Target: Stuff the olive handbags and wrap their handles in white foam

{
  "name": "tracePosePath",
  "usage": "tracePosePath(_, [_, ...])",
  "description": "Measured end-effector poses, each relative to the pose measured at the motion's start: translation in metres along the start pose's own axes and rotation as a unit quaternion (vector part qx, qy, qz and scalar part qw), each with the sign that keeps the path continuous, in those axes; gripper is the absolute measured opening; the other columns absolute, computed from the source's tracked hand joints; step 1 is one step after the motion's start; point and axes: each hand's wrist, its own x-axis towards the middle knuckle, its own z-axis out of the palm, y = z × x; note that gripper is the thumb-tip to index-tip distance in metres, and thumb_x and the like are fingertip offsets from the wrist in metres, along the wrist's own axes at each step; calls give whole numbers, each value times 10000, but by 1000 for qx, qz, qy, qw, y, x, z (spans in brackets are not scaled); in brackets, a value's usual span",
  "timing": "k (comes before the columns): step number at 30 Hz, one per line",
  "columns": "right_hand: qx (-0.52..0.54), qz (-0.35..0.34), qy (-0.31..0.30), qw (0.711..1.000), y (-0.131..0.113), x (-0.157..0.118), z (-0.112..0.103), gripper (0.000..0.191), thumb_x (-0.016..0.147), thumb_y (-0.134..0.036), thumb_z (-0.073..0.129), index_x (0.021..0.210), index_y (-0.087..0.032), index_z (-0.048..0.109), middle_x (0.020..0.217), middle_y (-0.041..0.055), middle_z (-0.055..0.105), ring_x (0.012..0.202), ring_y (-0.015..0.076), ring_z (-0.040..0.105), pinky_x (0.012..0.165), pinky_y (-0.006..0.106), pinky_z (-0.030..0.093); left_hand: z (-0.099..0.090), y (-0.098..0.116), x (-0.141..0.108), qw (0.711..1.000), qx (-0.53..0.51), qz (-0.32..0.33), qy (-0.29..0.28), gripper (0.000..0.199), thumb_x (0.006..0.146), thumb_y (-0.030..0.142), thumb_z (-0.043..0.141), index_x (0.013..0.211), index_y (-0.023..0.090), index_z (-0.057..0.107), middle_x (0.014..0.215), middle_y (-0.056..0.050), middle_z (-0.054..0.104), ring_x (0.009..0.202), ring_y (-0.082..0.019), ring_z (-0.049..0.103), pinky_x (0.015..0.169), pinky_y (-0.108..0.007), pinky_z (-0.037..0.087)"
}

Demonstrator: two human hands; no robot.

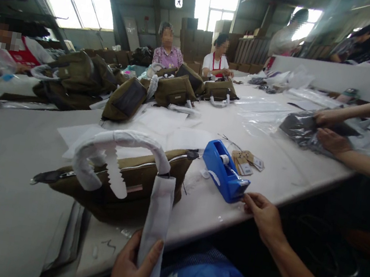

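Note:
An olive-green bag (pixel 139 197) with a zipper stands on the white table in front of me, its handle (pixel 128 136) wrapped in white material. My left hand (pixel 136 262) is closed around a long white wrapped strap (pixel 157 219) that hangs from the handle's right end. To the right of the bag is a blue tape dispenser (pixel 223 173). My right hand (pixel 262 215) is at the dispenser's front end, thumb and fingers pinched together; what lies between them is too small to make out.
Brown tags (pixel 247 160) lie behind the dispenser. More olive bags (pixel 175 90) are piled across the table (pixel 215 124). At right, another person's hands (pixel 333 140) handle a plastic-wrapped item (pixel 300 128). Several people are around the table. Grey sheets (pixel 65 236) are stacked at lower left.

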Motion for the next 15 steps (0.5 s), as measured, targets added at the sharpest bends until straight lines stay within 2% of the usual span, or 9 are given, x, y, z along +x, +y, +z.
tracePosePath(3, [-39, -24, 19, 999, 1, -14, -4, 487, 709, -627, 784, 873, -171, 733, 772, 74, 737, 664, 205, 647, 671, 322, 532, 0, -1, -1, 1000, -6, -5, 6, 570, 692, 619, 788, 1033, 166, 733, 944, -80, 792, 920, -315, 734, 857, -360, 561])
tracePosePath(6, [-85, -90, -6, 992, -4, -39, -4, 339, 816, -534, 739, 916, -210, 736, 821, 44, 744, 744, 209, 683, 737, 306, 538, 1, -2, -1, 1000, -26, -6, -5, 564, 712, 598, 791, 1060, 160, 730, 977, -92, 791, 931, -314, 733, 852, -363, 561])
tracePosePath(9, [-118, -200, -87, 969, -20, -66, 7, 194, 879, -427, 719, 887, -234, 733, 821, 14, 743, 741, 180, 695, 728, 265, 536, 0, -2, 0, 1000, -12, 0, -28, 549, 734, 581, 786, 1063, 146, 723, 998, -113, 785, 936, -318, 729, 836, -368, 564])
tracePosePath(11, [-101, -254, -168, 947, -35, -83, 21, 121, 910, -352, 702, 871, -239, 723, 818, -5, 736, 744, 153, 692, 734, 235, 531, -1, -3, 0, 999, 1, 5, -38, 532, 756, 565, 777, 1074, 143, 717, 1007, -121, 781, 943, -317, 725, 829, -367, 563])
tracePosePath(15, [-22, -278, -334, 900, -68, -110, 54, 104, 948, -282, 656, 874, -218, 693, 782, -17, 702, 712, 120, 662, 698, 203, 520, -1, -3, -3, 999, -3, 18, -46, 474, 811, 518, 748, 1100, 145, 701, 1024, -120, 774, 954, -307, 721, 843, -368, 558])
